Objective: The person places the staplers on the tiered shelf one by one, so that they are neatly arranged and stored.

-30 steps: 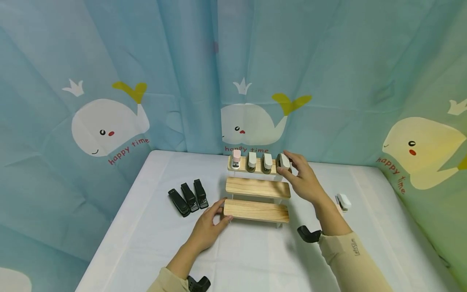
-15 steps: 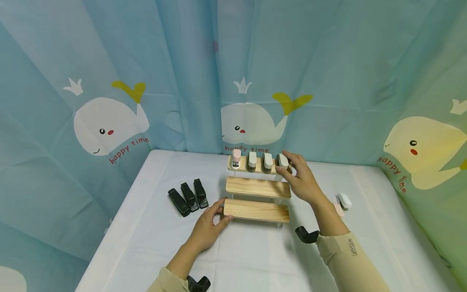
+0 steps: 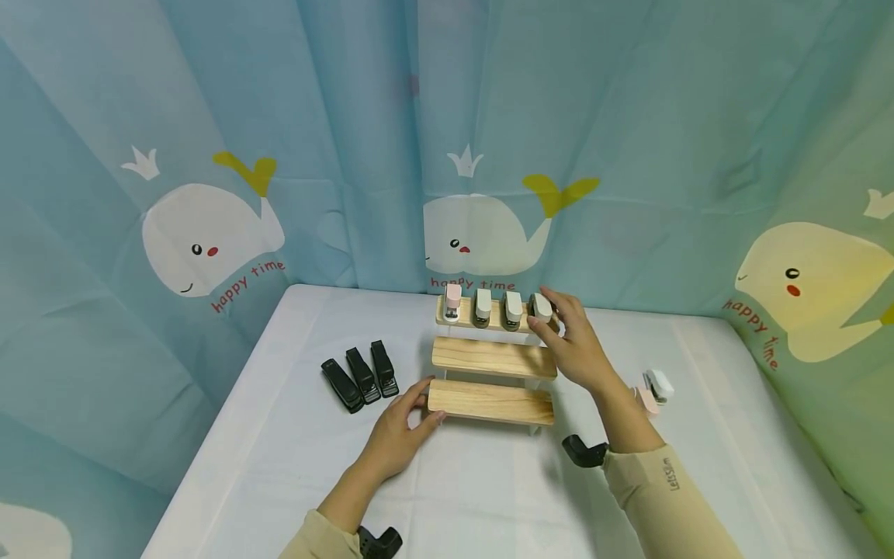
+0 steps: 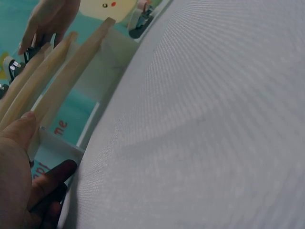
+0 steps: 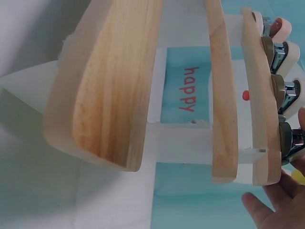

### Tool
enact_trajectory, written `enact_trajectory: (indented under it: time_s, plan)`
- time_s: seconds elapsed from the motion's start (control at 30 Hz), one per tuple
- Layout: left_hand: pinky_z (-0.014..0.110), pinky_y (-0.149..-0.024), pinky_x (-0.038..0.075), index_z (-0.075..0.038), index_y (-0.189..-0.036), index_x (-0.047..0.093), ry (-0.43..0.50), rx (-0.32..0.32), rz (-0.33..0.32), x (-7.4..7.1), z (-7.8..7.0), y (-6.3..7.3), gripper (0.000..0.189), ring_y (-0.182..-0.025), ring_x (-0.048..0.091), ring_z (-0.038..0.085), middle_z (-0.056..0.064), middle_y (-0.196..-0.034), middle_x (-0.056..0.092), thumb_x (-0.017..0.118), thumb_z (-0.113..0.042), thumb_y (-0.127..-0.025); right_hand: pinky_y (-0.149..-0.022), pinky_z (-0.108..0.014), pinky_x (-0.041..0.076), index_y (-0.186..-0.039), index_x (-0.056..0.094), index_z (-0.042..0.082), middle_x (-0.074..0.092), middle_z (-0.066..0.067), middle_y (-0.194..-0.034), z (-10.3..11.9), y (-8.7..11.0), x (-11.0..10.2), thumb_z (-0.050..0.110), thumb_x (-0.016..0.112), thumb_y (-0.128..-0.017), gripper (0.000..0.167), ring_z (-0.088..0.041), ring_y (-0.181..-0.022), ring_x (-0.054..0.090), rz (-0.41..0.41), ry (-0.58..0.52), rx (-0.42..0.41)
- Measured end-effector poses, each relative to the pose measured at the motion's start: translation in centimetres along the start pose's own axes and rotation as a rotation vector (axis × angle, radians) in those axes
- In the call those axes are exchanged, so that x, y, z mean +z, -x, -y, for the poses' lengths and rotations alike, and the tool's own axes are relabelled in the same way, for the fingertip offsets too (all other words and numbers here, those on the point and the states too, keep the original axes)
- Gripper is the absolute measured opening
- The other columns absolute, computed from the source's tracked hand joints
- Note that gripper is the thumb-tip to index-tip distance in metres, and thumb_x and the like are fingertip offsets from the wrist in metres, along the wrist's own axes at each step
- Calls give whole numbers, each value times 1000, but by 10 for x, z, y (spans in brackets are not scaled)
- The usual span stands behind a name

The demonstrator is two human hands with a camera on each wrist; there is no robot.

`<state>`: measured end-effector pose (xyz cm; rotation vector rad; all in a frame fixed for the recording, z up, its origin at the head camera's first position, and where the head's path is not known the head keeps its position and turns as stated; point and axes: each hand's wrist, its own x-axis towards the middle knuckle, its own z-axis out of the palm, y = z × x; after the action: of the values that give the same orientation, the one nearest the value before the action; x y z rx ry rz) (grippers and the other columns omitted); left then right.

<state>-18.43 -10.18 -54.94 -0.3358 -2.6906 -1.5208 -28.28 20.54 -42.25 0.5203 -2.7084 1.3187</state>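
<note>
A three-tier wooden shelf stand with white supports stands near the back of the table. On its top tier sit a pink stapler and two white staplers with dark bases, the nearer to the right end being this white stapler. At the right end of that tier, my right hand grips another white stapler between thumb and fingers; its dark base rests on the wood in the right wrist view. My left hand holds the left end of the bottom tier, thumb on its front edge.
Several staplers lie loose: three black staplers, the middle black stapler among them, left of the stand, and a white stapler beside a pink stapler to the right, partly behind the right forearm. A whale-print curtain hangs behind the table.
The right hand has turned the white stapler slightly straighter and shifted a little left. The loose pink stapler at the right has come out from behind the forearm. The left hand stays in place.
</note>
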Motion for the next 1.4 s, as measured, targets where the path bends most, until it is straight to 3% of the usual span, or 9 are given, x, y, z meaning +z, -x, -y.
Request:
enact_trajectory:
  time_s: [0.2, 0.43, 0.67, 0.9, 1.1, 1.4]
  plan:
    - [59, -116, 41, -30, -158, 41, 2, -11, 5, -1, -2, 0, 74, -133, 60, 26, -10, -122, 71, 61, -65, -96, -93, -52, 33, -166, 25, 18, 30, -21, -157, 0, 0, 1, 42, 54, -108, 69, -31, -113, 37, -6, -1, 4]
    - [59, -116, 40, -32, -158, 41, -1, -11, 2, -1, -2, 1, 73, -134, 60, 26, -9, -122, 71, 61, -65, -96, -87, -48, 32, -166, 24, 17, 32, -21, -154, 0, 0, 1, 42, 53, -108, 68, -29, -107, 37, -9, 7, -3]
    - [59, -116, 41, -28, -159, 41, 1, -1, 1, -1, -1, 0, 76, -133, 60, 26, -10, -122, 71, 60, -66, -96, -103, -60, 37, -166, 22, 17, 27, -23, -160, 1, 1, 0, 41, 54, -108, 70, -33, -116, 38, 5, -6, -5]
    - [59, -116, 41, -29, -159, 41, 0, -2, 0, 0, 0, 1, 76, -133, 60, 26, -10, -122, 71, 59, -67, -95, -102, -61, 37, -167, 19, 16, 24, -23, -163, 1, 2, 0, 41, 55, -108, 74, -36, -122, 39, 16, -4, -5]
    - [60, -115, 41, -30, -159, 40, 0, -13, 7, 0, -2, 3, 75, -134, 59, 27, -9, -124, 71, 60, -66, -96, -117, -69, 31, -167, 19, 14, 22, -23, -165, 3, 4, -2, 37, 60, -106, 77, -44, -147, 32, 10, -10, 1]
    - [60, -115, 41, -28, -159, 40, -3, 2, 2, 0, -1, 3, 75, -134, 59, 26, -11, -123, 71, 60, -65, -97, -123, -65, 25, -166, 18, 10, 20, -24, -164, 3, 8, -6, 29, 65, -104, 81, -46, -152, 25, 5, -36, -2]
